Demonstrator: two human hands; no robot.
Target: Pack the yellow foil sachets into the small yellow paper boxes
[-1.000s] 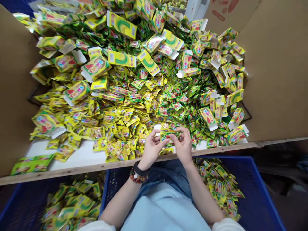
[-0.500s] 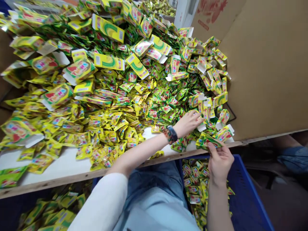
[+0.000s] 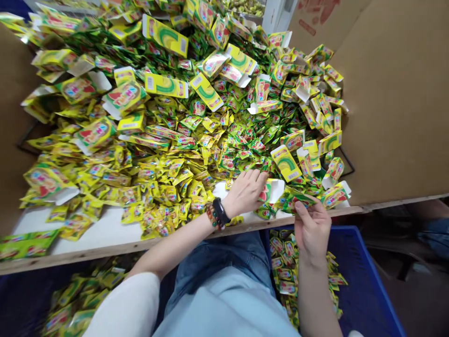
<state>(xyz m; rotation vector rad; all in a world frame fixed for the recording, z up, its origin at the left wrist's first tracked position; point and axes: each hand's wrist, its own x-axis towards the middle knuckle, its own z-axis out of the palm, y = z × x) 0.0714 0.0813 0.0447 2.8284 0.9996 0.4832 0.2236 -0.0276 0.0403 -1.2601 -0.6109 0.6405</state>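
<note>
My left hand [image 3: 245,191], with beads and a dark band at the wrist, is low over the table's front. Its fingers curl over a small candy carton [image 3: 267,191] whose white end flap stands open to the right. My right hand [image 3: 313,227] pinches green candy sachets [image 3: 296,200] between thumb and fingers, just right of that flap. How many sachets it holds I cannot tell. Beyond my hands lies a heap of loose yellow sachets [image 3: 168,173] and green sachets [image 3: 245,140]. A yellow carton [image 3: 286,163] rests just past my left hand.
Several cartons with open flaps, such as one pale-ended carton [image 3: 126,98], lie over the heap. Brown cardboard [image 3: 396,103] walls the right side. Under the table's wooden edge [image 3: 105,255], a blue crate [image 3: 365,271] holds packed cartons; more cartons [image 3: 75,299] sit lower left.
My left hand has drawn back leftward and toward me from the cartons, with an open carton now under its fingers. My right hand keeps its sachets and has shifted slightly left.
</note>
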